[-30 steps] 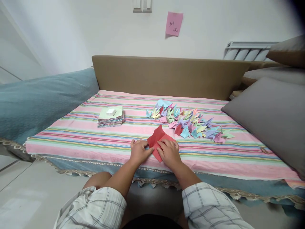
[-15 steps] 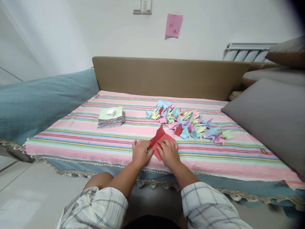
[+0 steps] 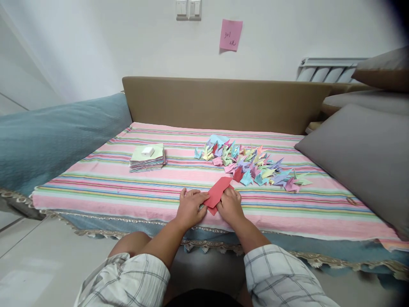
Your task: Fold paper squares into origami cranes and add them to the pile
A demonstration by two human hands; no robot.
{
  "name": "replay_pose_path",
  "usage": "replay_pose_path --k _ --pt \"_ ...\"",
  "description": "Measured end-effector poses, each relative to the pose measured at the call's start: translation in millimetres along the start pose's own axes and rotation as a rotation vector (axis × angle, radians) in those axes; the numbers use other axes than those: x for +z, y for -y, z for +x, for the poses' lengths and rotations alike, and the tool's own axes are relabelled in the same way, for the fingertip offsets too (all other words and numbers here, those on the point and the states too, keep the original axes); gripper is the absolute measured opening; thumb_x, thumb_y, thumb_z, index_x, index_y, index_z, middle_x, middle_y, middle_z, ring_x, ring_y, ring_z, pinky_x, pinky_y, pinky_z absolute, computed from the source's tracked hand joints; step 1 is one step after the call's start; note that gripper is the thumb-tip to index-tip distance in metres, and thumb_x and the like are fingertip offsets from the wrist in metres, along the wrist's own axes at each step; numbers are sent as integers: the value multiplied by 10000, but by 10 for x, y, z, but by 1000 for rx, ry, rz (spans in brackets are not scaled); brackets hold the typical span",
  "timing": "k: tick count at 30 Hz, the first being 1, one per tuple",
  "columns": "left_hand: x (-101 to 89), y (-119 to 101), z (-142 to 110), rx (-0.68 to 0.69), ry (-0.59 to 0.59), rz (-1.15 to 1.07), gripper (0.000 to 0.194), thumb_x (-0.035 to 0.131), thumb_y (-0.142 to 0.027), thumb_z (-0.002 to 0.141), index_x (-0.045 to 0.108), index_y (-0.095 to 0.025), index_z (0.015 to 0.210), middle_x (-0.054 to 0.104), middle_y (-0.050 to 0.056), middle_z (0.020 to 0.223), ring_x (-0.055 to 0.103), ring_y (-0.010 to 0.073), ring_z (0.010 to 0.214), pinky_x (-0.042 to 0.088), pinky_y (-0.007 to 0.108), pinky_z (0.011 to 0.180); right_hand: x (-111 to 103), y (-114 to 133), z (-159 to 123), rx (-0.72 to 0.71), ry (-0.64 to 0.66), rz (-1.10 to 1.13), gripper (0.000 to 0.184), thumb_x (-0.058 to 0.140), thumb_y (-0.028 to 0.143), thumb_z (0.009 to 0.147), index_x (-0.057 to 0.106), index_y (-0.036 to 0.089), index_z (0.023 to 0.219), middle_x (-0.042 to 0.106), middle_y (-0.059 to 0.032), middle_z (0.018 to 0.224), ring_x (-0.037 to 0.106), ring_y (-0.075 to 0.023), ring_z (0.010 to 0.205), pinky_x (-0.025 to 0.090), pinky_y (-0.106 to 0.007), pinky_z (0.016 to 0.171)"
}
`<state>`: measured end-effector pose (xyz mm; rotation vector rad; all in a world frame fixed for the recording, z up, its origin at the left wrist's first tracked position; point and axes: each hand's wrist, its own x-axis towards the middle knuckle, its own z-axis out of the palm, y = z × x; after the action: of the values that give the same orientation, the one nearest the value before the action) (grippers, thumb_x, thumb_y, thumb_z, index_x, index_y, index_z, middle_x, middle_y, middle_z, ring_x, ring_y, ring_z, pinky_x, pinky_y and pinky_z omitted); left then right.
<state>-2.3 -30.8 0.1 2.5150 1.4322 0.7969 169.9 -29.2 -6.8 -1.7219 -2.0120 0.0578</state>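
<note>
A partly folded sheet of red paper is on the striped cloth right in front of me, one flap lifted and slanting to the upper right. My left hand grips the paper's left edge, its index fingertip on the flap and its thumb lower down. On the other side, my right hand has its curled fingers on the paper, with some fingertips hidden behind the flap. Just beyond lies a heap of folded paper cranes in several colours.
A stack of coloured paper sheets stands at the left with a small white block on top. Grey pillows pile up at the right. The striped cloth covers the seat, backed by a brown backrest.
The red paper's raised flap has swung over to the right and now covers part of my right fingers. My left fingers have shifted slightly right onto the flap.
</note>
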Motion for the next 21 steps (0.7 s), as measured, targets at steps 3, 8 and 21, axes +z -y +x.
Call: replay_pose_path --k 3,8,21 --pt "-9 -7 3 18 15 8 331 546 -249 744 618 -300 1064 630 -5 1176 490 245 1109 113 541 1041 3 -31 -7 43 1 -9 230 485 219 809 662 200 955 572 -97 1021 459 -236 1007 281 -377 908" --pt "-39 -29 19 57 72 48 325 523 -215 737 608 -300 1039 561 -20 1274 456 247 1145 165 530 1032 -7 -55 -11 100 -9 18 259 479 220 813 653 218 1005 535 -102 1157 432 -245 1078 298 -380 907" --pt "-72 -19 38 67 152 76 366 504 -190 721 556 -278 1072 549 -6 1281 429 243 1179 179 511 1040 -40 -10 -61 98 11 38 231 460 209 834 653 216 961 531 -89 1180 444 -236 1091 309 -389 915"
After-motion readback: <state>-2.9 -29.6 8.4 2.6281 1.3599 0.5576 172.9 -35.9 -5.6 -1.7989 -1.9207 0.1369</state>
